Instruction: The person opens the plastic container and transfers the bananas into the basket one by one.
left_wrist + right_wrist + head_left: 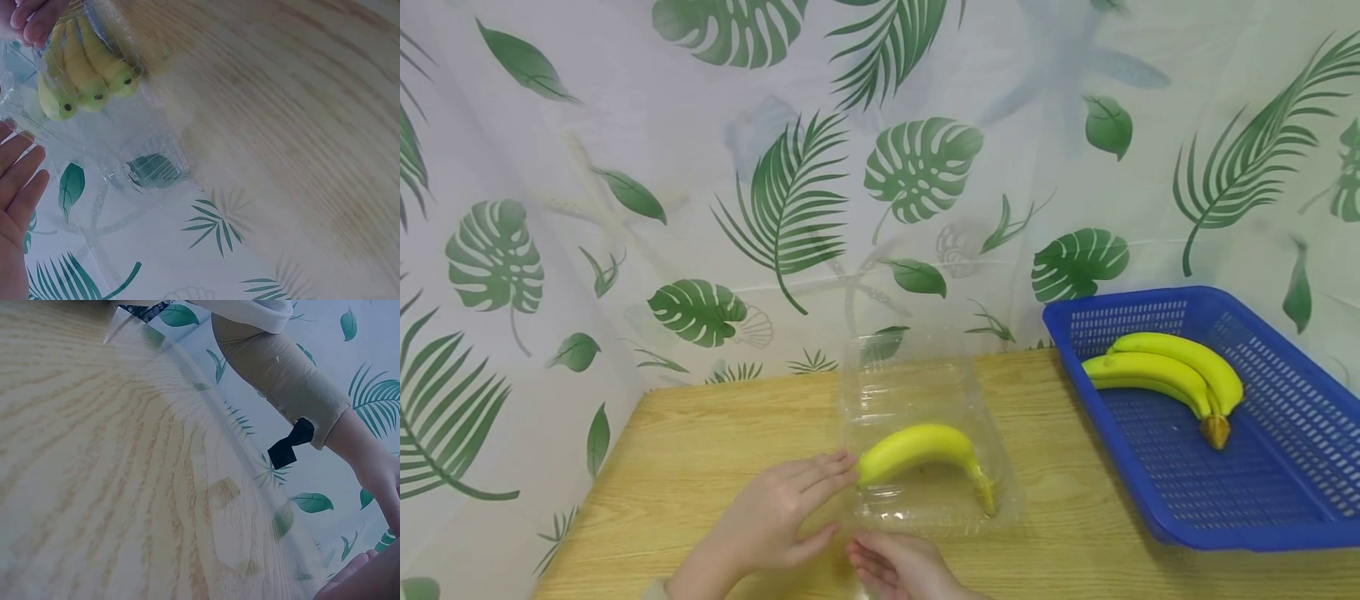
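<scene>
Bananas [917, 446] lie in a clear plastic clamshell container [1000, 492], whose lid [910, 379] is folded back toward the wall. From above, one banana shows; three green-yellow tips [94, 94] appear in the left wrist view. My left hand [786, 508] is at the container's left side, its fingers stretched out with the fingertips right by the banana's end. In front of the container's near edge is my right hand [910, 567], palm turned inward and fingers loosely bent, with nothing seen in them. The right wrist view catches the left forearm's sleeve [281, 381].
On the right stands a blue plastic basket [1195, 500] with a bunch of bananas [1172, 371] in it. Both basket and container are on a wood-grain table [700, 450]. Behind hangs a white leaf-print sheet [820, 67].
</scene>
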A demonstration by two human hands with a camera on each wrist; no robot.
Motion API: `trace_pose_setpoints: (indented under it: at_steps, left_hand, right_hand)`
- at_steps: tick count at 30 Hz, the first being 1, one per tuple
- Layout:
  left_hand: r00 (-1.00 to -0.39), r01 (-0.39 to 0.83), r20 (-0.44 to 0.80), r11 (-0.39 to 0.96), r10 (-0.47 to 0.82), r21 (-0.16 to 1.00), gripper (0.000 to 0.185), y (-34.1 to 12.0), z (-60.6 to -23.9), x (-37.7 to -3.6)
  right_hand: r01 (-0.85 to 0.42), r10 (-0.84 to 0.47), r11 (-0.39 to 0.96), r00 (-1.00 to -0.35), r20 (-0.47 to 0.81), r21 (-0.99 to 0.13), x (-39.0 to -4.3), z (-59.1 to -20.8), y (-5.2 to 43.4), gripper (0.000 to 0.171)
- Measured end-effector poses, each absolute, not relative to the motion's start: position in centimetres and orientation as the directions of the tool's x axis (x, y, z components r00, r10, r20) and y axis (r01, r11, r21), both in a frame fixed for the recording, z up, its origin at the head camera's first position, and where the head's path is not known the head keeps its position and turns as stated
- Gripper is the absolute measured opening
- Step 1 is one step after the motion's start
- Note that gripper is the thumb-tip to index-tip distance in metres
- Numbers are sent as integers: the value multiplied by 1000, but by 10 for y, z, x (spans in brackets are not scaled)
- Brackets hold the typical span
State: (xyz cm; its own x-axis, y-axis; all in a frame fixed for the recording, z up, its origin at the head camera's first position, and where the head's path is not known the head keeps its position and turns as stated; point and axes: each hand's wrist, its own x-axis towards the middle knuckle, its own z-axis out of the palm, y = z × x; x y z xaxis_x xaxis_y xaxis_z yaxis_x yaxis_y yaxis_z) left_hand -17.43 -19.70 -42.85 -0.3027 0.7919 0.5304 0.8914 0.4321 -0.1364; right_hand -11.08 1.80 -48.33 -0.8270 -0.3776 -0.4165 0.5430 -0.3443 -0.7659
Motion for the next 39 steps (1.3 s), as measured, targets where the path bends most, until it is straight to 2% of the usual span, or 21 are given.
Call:
trace_pose_setpoints:
  at_steps: [16,28,36,39]
  left_hand:
    - [-334,882,563,462,756,-97,56,-199,-424,-183]
    - [-365,880,613,474,701,-18,41,-200,-415,-194]
    - [-384,876,643,482,662,27,43,-200,-412,-199]
    - [-401,874,654,481,641,64,38,-199,-412,-200]
  right_hand:
    - [552,-372,-351,-823,-429,-756,-111,-485,17,31]
    - [583,-358,-331,-805,-473,-742,-114,-484,16,35]
    - [588,-353,-330,-802,-481,-738,-114,-484,16,34]
    - [595,-349,-336,-799,-490,-731,-114,-484,16,34]
